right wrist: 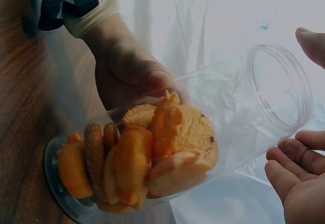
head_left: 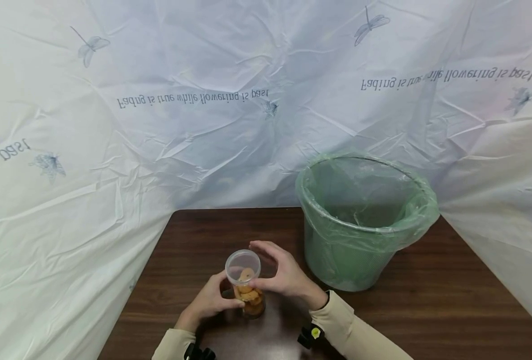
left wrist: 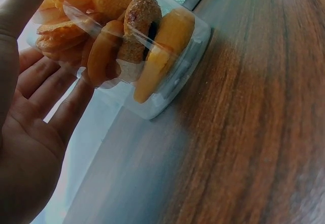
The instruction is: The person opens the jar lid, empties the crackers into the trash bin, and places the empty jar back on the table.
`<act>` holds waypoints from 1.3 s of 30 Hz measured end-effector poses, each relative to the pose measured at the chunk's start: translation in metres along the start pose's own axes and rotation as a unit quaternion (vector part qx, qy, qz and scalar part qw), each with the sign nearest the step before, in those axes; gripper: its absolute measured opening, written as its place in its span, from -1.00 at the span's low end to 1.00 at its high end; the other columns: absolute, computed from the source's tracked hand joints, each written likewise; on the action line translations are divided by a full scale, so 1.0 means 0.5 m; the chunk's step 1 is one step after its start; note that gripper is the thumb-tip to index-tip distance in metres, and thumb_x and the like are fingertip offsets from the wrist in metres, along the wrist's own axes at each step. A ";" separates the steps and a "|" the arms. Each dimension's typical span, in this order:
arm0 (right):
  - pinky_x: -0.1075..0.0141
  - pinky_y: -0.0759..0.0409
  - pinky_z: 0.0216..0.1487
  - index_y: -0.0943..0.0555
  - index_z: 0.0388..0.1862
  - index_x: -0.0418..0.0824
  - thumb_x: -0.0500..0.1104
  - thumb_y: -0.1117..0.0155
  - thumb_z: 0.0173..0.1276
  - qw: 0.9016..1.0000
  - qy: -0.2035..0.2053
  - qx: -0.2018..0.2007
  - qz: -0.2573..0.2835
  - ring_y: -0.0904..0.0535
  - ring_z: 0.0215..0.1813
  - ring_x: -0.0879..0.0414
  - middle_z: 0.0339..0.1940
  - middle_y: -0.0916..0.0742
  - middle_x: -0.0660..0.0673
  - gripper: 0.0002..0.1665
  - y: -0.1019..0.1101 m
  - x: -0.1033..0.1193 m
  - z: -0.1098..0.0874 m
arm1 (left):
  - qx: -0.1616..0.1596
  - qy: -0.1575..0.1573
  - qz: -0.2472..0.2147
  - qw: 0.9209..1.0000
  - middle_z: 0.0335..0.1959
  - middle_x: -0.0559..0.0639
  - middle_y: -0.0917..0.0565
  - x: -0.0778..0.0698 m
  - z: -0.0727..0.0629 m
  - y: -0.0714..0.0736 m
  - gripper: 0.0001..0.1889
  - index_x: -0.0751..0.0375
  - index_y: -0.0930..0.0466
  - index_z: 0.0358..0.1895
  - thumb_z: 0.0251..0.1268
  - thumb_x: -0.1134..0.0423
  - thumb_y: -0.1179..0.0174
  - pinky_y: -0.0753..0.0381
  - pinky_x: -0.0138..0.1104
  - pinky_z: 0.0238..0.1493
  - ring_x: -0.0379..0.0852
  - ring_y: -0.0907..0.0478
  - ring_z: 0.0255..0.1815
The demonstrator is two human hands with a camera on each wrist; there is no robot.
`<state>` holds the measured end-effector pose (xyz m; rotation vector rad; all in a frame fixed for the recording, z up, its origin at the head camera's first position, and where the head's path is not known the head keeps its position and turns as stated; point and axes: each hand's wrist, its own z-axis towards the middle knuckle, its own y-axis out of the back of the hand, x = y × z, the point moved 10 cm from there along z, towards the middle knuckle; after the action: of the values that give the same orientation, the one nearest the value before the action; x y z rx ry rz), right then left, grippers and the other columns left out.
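A clear plastic jar [head_left: 235, 274], partly filled with golden-brown cookies [right wrist: 177, 137], stands on the dark wooden table. My left hand [head_left: 209, 298] grips its side, with the thumb near and the fingers behind, as the right wrist view also shows. On the other side, my right hand [head_left: 287, 274] hovers around the round rim [right wrist: 254, 82] with thumb and fingers spread apart. In the right wrist view those fingertips [right wrist: 278, 176] lie just beside the rim and nothing is held between them. Whether a clear lid covers the mouth, I cannot tell.
A green mesh bin [head_left: 347, 262] lined with a thin plastic bag [head_left: 410, 212] stands on the table, behind and right of the jar. White printed sheeting [head_left: 229, 150] hangs behind the table [head_left: 202, 230] and along both sides.
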<state>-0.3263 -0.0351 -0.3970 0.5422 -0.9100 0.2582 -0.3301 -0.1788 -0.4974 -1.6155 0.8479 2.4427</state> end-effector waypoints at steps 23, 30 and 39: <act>0.20 -0.52 0.24 -0.37 0.38 -0.09 -0.18 -0.57 0.04 0.999 -0.029 -0.018 0.006 -0.53 0.23 0.02 0.26 -0.54 -0.08 -0.09 -0.031 -0.014 -0.006 | 0.001 -0.019 -0.006 1.000 0.04 0.14 -0.64 0.000 -0.001 -0.002 -0.35 0.25 -0.45 0.21 -0.04 0.35 -0.50 -0.56 -0.35 0.09 -0.22 -0.60 0.03; 0.22 -0.53 0.24 -0.41 0.35 -0.12 -0.07 -0.56 0.08 0.999 -0.023 -0.033 -0.002 -0.53 0.22 0.06 0.23 -0.56 -0.02 -0.15 -0.031 -0.004 -0.006 | 0.002 -0.014 -0.007 1.000 0.06 0.16 -0.63 0.003 0.000 -0.001 -0.35 0.24 -0.45 0.22 -0.02 0.34 -0.49 -0.57 -0.35 0.07 -0.23 -0.60 0.03; 0.12 -0.55 0.21 -0.42 0.32 -0.28 -0.19 -0.54 0.09 0.999 -0.028 -0.032 -0.004 -0.55 0.19 -0.08 0.21 -0.58 -0.18 -0.19 -0.025 0.033 -0.002 | 0.001 -0.003 -0.003 1.000 0.08 0.15 -0.63 0.005 0.000 -0.001 -0.35 0.22 -0.45 0.22 -0.01 0.32 -0.49 -0.58 -0.36 0.07 -0.24 -0.59 0.04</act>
<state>-0.3105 -0.0453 -0.3885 0.4952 -0.9674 0.2070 -0.3311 -0.1791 -0.4996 -1.6065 0.8431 2.4410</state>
